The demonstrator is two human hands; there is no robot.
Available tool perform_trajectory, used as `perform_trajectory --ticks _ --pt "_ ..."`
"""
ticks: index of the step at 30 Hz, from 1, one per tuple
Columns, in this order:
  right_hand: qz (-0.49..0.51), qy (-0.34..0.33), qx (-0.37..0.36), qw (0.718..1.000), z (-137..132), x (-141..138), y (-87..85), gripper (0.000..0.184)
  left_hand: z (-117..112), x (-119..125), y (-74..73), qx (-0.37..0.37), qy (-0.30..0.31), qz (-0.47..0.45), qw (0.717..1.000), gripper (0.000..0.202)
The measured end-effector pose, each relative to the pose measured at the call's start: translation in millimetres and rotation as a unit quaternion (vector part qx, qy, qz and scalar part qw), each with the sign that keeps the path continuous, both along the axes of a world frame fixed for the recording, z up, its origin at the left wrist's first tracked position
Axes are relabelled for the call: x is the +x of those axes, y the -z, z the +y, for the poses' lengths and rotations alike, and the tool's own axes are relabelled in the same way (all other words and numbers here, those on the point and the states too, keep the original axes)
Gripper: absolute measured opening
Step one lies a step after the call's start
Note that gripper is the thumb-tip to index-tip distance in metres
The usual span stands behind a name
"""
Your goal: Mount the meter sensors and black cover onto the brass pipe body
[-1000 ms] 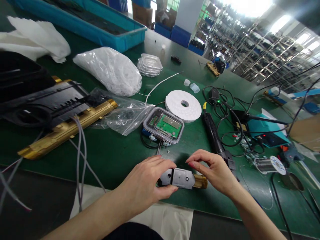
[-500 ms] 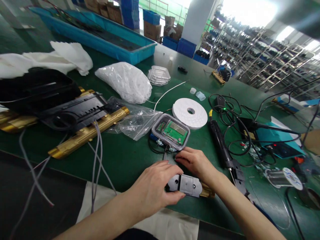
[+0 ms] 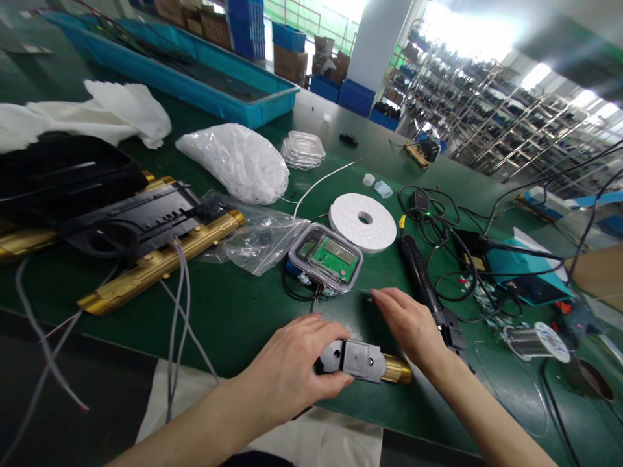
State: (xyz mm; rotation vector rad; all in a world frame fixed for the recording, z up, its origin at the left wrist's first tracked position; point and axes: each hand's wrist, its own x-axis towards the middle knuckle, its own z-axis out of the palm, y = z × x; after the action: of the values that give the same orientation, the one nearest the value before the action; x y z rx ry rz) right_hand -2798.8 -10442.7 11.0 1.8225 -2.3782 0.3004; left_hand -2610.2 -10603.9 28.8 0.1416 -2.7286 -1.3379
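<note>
My left hand (image 3: 302, 357) is closed round a grey plastic end piece (image 3: 357, 360) with two screw holes. A gold metal bar (image 3: 396, 370) sticks out from its right side, low over the table's front edge. To the right, my right hand (image 3: 406, 324) is raised off the part, its fingertips pinched together. Something tiny shows at those fingertips, too small to name. Just beyond both hands lies a clear-lidded case (image 3: 326, 257) with a green circuit board inside. A thin cable runs from the case toward my left hand, which hides its end.
A roll of white foam tape (image 3: 363, 222) lies behind the case. At right are a black electric screwdriver or iron-like tool (image 3: 418, 272), cables and a solder spool (image 3: 538, 342). Left stand gold bars (image 3: 160, 263) with grey wires. A bag (image 3: 238, 162) and blue tray (image 3: 253, 110) are behind.
My right hand has moved right, away from the case's lower edge, and its fingertips now show. My left hand keeps its hold on the grey end piece. The view has shifted slightly.
</note>
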Motion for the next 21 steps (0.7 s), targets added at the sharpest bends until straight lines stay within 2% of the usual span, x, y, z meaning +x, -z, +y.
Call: perform_trajectory --ticks 2,5,10,12,14,17,19,21 --pt "-0.122 0.055 -0.047 0.99 -0.9 -4.7 0.1 0.023 0.2 0.4 1.4 0.0 0.0 0.002 1.0 0.039" --pt "-0.229 0.083 -0.049 0.969 -5.3 -8.4 1.1 0.02 0.8 0.9 2.4 0.001 0.003 0.004 1.0 0.04" --pt "-0.239 0.096 -0.043 0.965 -8.7 -10.2 9.5 0.019 1.5 0.1 -2.1 0.0 -0.001 -0.002 1.0 0.039" --pt "-0.226 0.091 -0.04 0.969 -9.1 -8.9 7.6 0.02 1.1 -0.5 -4.1 0.003 -0.003 -0.007 1.0 0.038" --pt "-0.222 0.091 -0.04 0.97 -10.2 -3.0 -2.6 0.019 0.5 -0.8 -4.6 0.008 -0.005 -0.011 1.0 0.037" --pt "-0.221 0.067 -0.047 0.972 -13.9 18.1 -32.9 0.013 -0.3 -0.5 -2.3 0.022 -0.001 -0.002 1.0 0.037" --pt "-0.211 -0.002 -0.029 0.977 -17.5 37.7 -56.1 0.012 -0.3 0.2 0.0 0.03 0.006 0.012 0.999 0.035" --pt "-0.184 -0.076 0.024 0.98 -22.0 56.6 -74.9 0.013 -0.1 1.1 2.2 0.028 0.012 0.031 0.999 0.029"
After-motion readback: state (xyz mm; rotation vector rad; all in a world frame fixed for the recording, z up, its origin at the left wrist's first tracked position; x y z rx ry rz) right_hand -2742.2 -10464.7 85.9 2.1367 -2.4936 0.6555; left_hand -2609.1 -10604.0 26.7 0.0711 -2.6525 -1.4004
